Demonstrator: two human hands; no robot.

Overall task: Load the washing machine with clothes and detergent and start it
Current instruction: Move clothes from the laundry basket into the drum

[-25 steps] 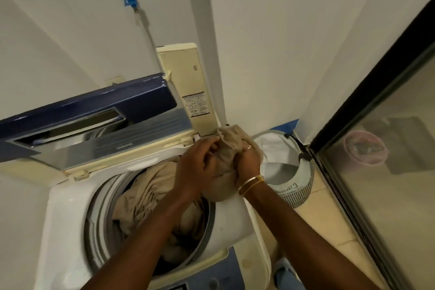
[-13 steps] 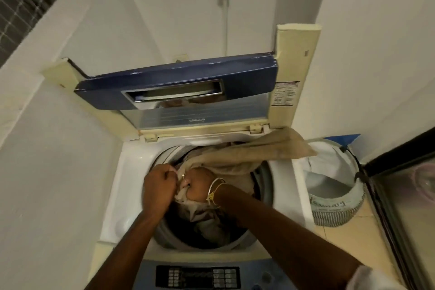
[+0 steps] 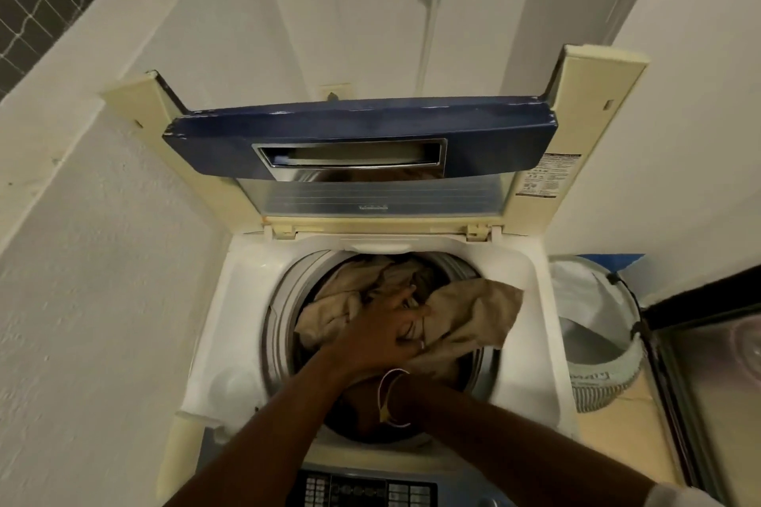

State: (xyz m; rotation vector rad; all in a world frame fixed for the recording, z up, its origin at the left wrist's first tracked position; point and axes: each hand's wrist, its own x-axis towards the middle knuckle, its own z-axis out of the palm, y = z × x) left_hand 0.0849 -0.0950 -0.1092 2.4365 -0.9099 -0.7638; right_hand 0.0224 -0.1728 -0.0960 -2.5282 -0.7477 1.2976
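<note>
Left hand (image 3: 383,329), fingers spread and flat, presses palm-down on the cloth (image 3: 341,303) inside the drum (image 3: 284,300) of the washer (image 3: 243,342). Right hand (image 3: 416,348) lies beneath it, mostly covered. Only the bangled wrist and one ringed finger show, so its grip cannot be told. Beyond the fingertips the cloth bunches in loose beige folds against the drum's far wall. To the right of the hands one flap (image 3: 490,309) drapes over the drum rim onto the washer top, outside the opening. Farther right stands a basket (image 3: 597,346). Beyond the hands the lid (image 3: 358,136) stands raised, and nearer than the wrists lies the panel (image 3: 362,490). Handling, as judged: the cloth is soft, limp and light, with no stiffness to carry a push, so pressing the centre is unlikely to draw the flap in. The flap is best pinched at its free edge, lifted clear of the rim and dropped into the drum. No detergent shows.
</note>
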